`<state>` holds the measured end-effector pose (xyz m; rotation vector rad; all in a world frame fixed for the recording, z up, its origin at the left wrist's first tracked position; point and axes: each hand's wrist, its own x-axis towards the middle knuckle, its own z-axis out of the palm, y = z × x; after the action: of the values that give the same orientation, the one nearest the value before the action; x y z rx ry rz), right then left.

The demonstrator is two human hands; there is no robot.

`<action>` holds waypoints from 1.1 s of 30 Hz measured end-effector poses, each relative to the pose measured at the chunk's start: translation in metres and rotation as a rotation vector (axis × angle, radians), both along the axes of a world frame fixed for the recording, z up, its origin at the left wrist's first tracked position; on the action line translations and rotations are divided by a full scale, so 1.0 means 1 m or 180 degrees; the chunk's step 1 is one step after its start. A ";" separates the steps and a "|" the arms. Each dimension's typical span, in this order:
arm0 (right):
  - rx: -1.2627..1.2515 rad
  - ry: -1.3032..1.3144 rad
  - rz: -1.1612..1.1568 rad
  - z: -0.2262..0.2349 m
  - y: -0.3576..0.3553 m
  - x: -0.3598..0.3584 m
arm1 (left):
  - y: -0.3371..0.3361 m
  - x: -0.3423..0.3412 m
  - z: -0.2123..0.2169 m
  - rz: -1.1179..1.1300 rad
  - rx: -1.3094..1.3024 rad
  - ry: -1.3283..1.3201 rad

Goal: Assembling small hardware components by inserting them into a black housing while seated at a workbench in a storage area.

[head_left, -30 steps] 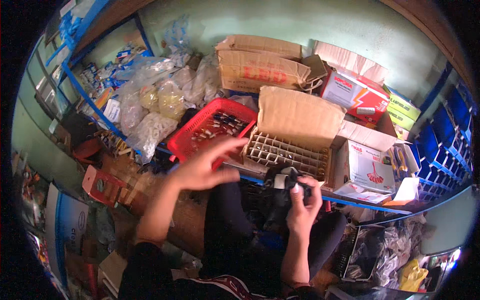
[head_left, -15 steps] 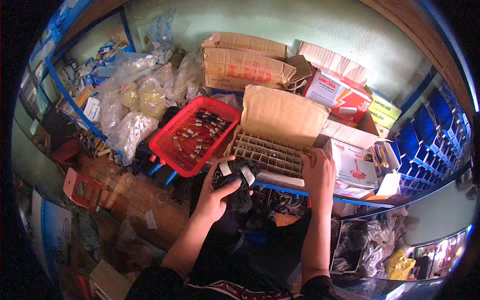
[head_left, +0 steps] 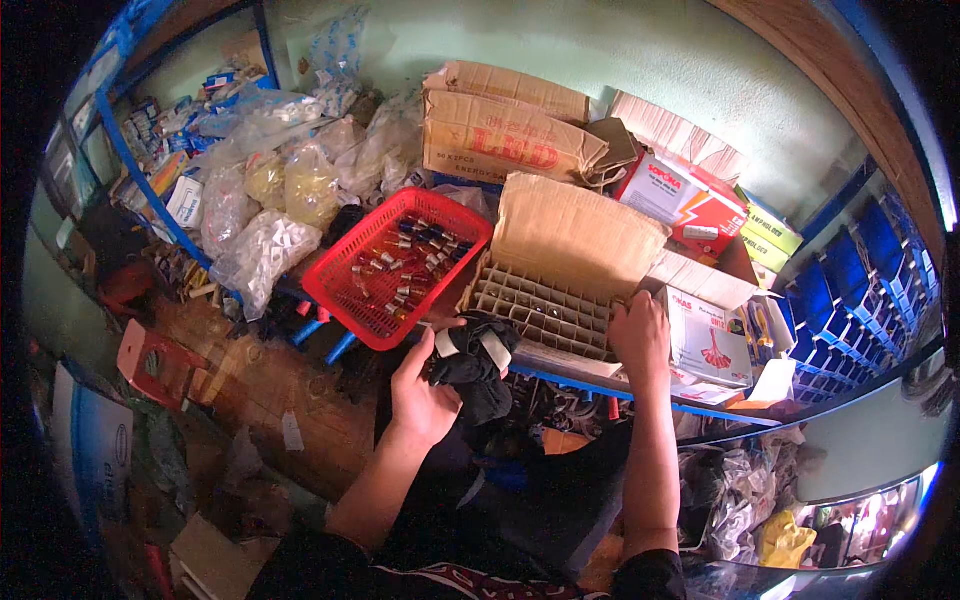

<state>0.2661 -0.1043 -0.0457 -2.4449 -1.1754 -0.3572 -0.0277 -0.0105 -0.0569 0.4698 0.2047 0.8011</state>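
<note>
We see the left hand (head_left: 425, 395) closed around a black bundle (head_left: 475, 365) with two small white pieces showing on top of it (what the bundle is made of we cannot tell). The bundle sits in front of the person, just below the near edge of the shelf (head_left: 560, 380), between a red plastic basket (head_left: 395, 265) and a gridded cardboard box (head_left: 545, 310).

The right hand (head_left: 640, 335) lies on the near right corner of that gridded box, its fingers curled over the edge and touching the cardboard dividers; we cannot tell whether it grips anything inside a cell. The box's flap (head_left: 580, 230) stands open behind the grid.

The red basket holds a scatter of small parts, some with blue and red ends, and rests tilted on the shelf just beside the box. To its left we find clear plastic bags (head_left: 265, 250) of pale pieces. Behind it sit two long brown cartons (head_left: 500, 135), stacked, and to the right several printed boxes in white and red (head_left: 690, 205). Blue bins (head_left: 860, 280) line the far right. A red stool (head_left: 155, 360) stands low on the left.
</note>
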 end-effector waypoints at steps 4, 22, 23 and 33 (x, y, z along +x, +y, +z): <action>0.0388 0.0152 0.0038 0.021 0.000 -0.019 | 0.000 0.004 -0.006 0.0072 0.0152 0.0015; 0.2713 0.3299 0.1717 0.013 -0.024 -0.155 | -0.013 0.013 0.012 0.0622 0.1010 0.0557; 0.2797 0.3360 0.1734 0.005 -0.025 -0.156 | -0.009 0.009 0.004 0.0492 0.0833 0.0568; 0.2967 0.3419 0.1669 -0.014 -0.038 -0.153 | -0.012 0.008 0.016 -0.0028 -0.0321 0.0604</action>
<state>0.1130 -0.1419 -0.0601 -1.1199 -0.7897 0.4444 -0.0201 -0.0221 -0.0408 0.4512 0.4168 0.7340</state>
